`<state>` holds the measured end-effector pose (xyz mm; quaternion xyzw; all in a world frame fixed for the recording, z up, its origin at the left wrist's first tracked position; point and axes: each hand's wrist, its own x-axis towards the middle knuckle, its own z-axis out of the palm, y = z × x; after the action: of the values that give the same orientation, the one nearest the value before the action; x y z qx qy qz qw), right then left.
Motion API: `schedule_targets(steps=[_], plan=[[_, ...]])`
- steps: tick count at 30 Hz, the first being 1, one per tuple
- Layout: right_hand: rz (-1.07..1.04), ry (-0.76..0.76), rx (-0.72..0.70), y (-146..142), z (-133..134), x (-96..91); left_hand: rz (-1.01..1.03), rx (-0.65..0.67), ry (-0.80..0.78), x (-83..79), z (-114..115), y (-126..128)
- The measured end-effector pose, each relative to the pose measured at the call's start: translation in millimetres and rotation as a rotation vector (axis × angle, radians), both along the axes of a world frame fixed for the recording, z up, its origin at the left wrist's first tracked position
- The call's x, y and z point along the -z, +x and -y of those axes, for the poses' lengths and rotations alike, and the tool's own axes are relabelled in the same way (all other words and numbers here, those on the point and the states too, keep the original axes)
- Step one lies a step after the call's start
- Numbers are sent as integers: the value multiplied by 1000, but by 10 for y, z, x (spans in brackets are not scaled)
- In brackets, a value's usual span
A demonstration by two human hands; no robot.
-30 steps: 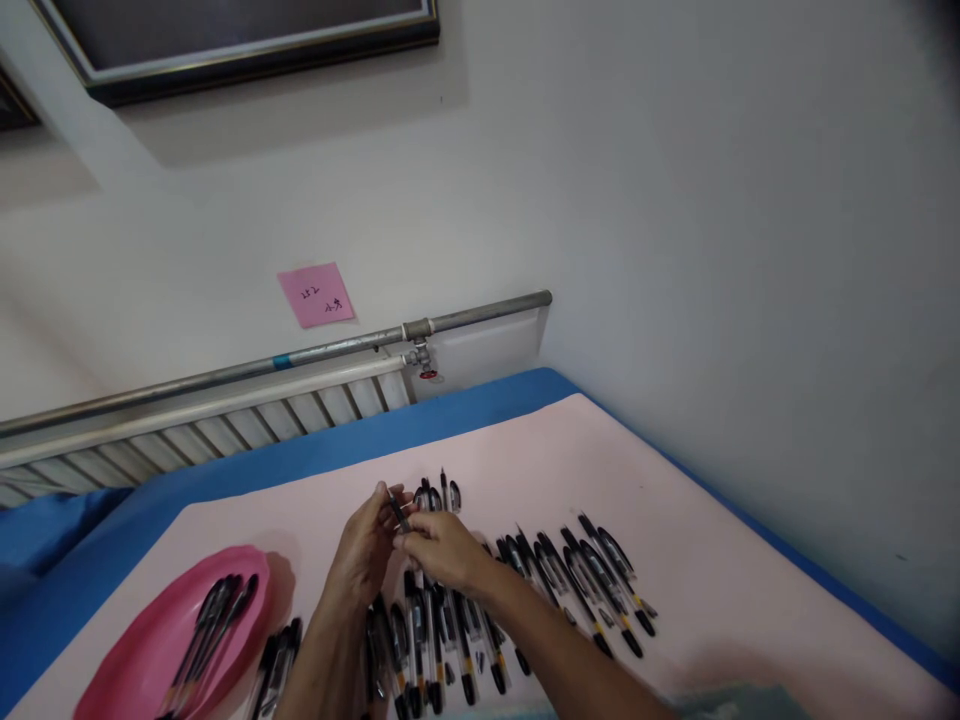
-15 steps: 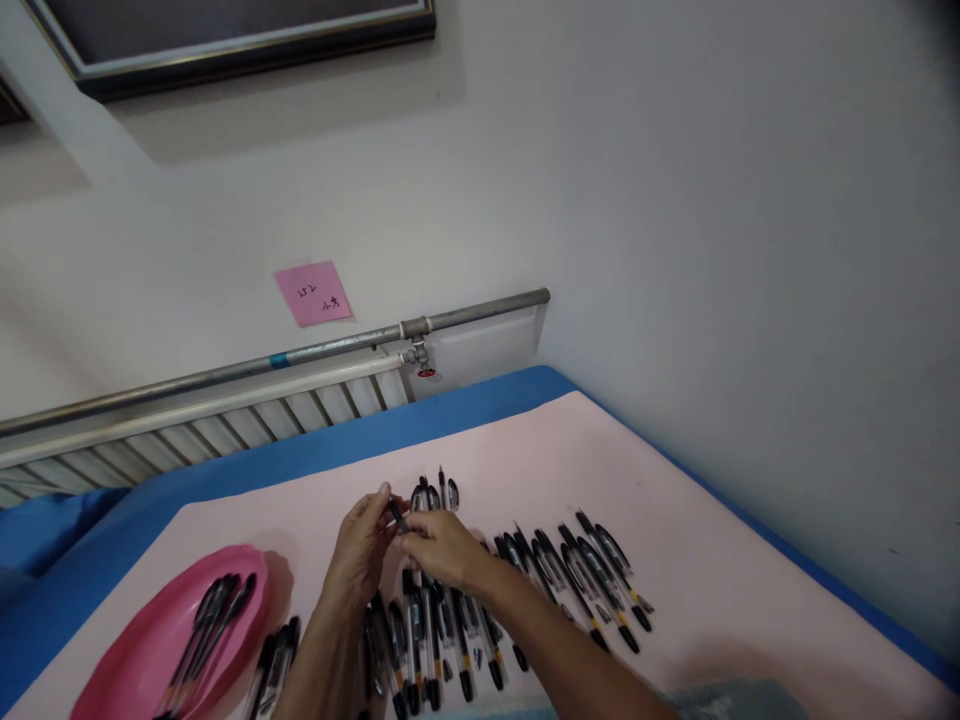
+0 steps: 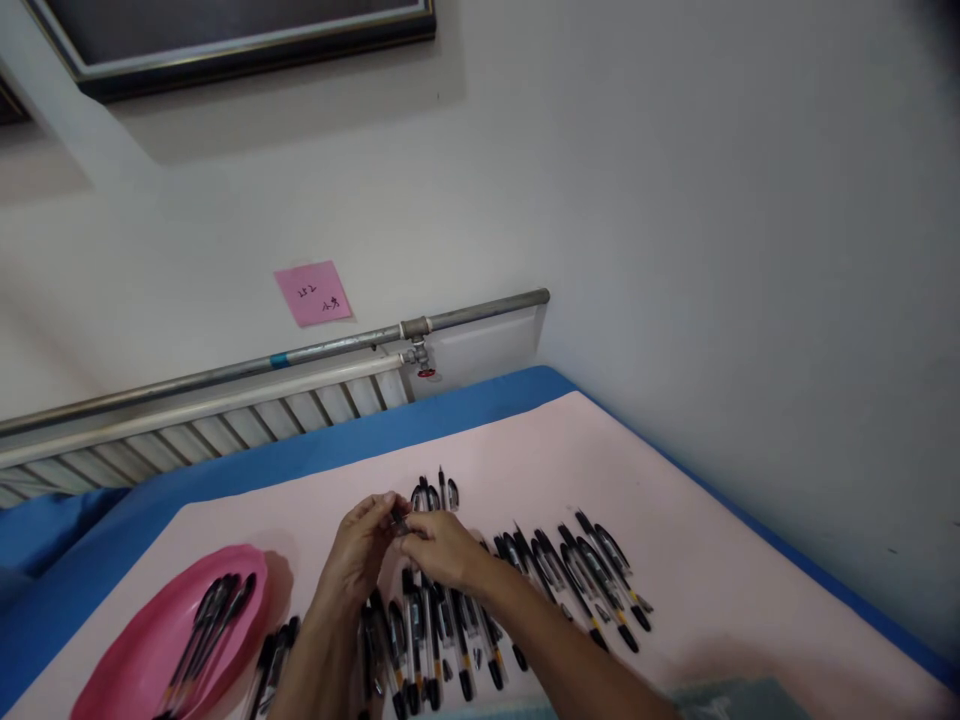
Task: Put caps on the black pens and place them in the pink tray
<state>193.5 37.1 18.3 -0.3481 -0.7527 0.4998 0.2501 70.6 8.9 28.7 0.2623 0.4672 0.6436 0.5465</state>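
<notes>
Both my hands meet over a pink mat [image 3: 675,520] and pinch one black pen [image 3: 400,519] between their fingertips. My left hand [image 3: 362,555] grips the pen's upper end with curled fingers. My right hand [image 3: 439,550] pinches it from the right. Under and around the hands lie several black pens in rows [image 3: 570,570], some with clear barrels and yellow bands. A pink oval tray [image 3: 135,650] at the lower left holds several more black pens.
The pink mat lies on a blue table [image 3: 465,400] set in a wall corner. A radiator [image 3: 225,420] and a metal pipe [image 3: 465,315] with a red valve run behind it. A pink sticky note [image 3: 313,292] hangs on the wall.
My left fingers have curled further over the pen's top end. The hands and the pen sit slightly lower in view; the rows of pens have not moved.
</notes>
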Motion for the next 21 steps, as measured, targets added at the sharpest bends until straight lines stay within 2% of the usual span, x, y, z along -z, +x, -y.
schedule_targets(steps=[3, 6, 8, 11, 14, 17, 21], plan=[[-11, 18, 8, 5, -5, 10, 68, 80, -65, -12, 1, -20], [-4, 40, 13, 14, -9, 9, 24, 16, -119, 5, -8, -9], [9, 40, 10, 20, -9, -1, -20, -23, -75, 18, -11, -2], [2, 33, 2, 24, -14, -7, -25, 18, -7, 10, -5, -10], [-6, 31, 10, 19, -20, 6, 16, 70, -53, -11, 1, -12], [6, 31, 15, 18, -16, 2, -2, 21, -107, -9, -1, 12], [8, -50, -4, 37, 11, -64, -24, 1, -24, -4, 2, 18]])
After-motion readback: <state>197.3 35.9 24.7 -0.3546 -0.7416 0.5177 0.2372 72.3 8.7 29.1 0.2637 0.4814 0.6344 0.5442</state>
